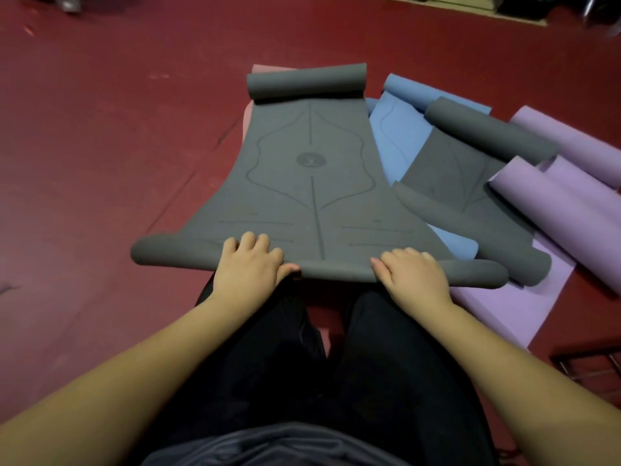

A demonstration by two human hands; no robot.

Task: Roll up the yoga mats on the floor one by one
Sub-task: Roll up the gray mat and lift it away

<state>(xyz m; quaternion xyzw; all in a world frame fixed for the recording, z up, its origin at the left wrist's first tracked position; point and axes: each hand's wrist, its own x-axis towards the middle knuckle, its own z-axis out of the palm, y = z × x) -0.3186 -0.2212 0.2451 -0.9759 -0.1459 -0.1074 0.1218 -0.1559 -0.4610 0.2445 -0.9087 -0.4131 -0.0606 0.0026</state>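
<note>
We have the grey mat (309,183) lying on the red floor (100,146) in front of our knees, its near end curled into a low roll and its far end curled up in a roll of its own. Our left hand (250,264) rests on top of the near roll, fingers bent over it and thumb tucked at its near side. Our right hand (411,274) holds the same roll further to the right, fingers curled over the top. A pink mat (247,117) shows under the grey one along its left edge. To the right lie a blue mat (400,136), a second grey mat (470,156) with both ends curled, and purple mats (564,196), all overlapping each other. Our black trousers (386,364) fill the near part of the view.
</note>
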